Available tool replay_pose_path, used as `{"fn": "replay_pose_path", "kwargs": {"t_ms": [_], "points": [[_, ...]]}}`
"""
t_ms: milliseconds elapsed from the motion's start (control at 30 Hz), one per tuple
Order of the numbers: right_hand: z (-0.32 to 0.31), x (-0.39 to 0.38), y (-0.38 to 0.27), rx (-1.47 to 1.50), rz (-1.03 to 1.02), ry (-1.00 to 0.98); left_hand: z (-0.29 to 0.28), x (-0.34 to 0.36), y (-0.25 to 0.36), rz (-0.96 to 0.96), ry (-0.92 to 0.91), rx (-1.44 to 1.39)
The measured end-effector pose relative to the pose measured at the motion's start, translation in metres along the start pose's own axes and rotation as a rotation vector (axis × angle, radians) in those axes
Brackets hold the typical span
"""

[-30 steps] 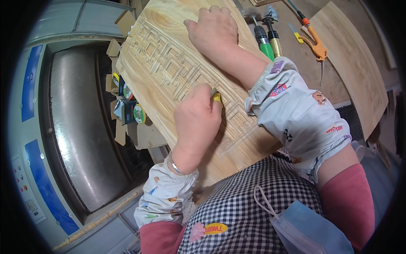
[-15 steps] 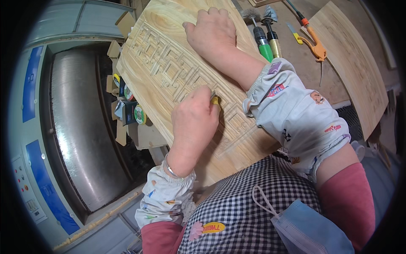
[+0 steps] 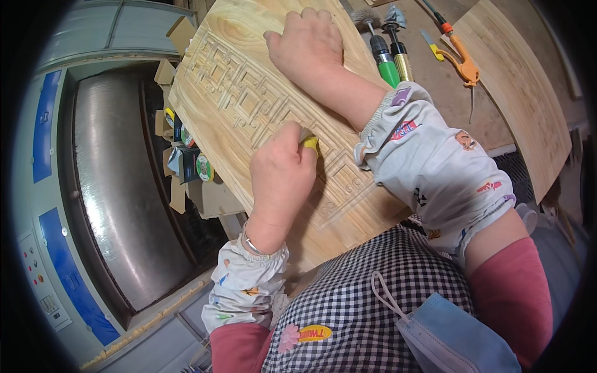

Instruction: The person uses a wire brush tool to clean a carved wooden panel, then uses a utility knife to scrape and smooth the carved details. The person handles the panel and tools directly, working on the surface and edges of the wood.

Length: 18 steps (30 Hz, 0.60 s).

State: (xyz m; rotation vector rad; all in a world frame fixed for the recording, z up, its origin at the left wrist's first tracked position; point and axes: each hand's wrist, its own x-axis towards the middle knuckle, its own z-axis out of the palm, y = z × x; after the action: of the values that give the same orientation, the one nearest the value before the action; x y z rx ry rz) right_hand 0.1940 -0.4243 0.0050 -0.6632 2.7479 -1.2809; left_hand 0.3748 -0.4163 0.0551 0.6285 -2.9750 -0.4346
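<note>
A pale wooden panel with a carved band of square fretwork lies slanted before me. My left hand is closed around a small yellow and grey object, partly hidden by its fingers, held against the carving. Higher up, my right hand rests on the panel's plain upper part, fingers loosely bent and thumb apart, holding nothing visible.
Right of the panel lie two brush-tipped power tools, an orange air gun, a yellow knife and a curved board. At left are open boxes with round discs and a machine with a steel drum.
Both my hands have shifted slightly left along the panel, the left one still gripping the yellow and grey object. The panel and surrounding tools look much the same.
</note>
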Motion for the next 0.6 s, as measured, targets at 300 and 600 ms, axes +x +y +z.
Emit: {"fn": "replay_pose_path", "kwargs": {"t_ms": [300,600], "points": [[0.002,-0.001,0.000,-0.012,-0.006,0.053,0.010,-0.006,-0.004,0.246,0.148,0.125],[0.001,0.003,0.004,0.036,0.006,0.025,-0.006,0.022,-0.017,0.173,0.027,-0.009]]}}
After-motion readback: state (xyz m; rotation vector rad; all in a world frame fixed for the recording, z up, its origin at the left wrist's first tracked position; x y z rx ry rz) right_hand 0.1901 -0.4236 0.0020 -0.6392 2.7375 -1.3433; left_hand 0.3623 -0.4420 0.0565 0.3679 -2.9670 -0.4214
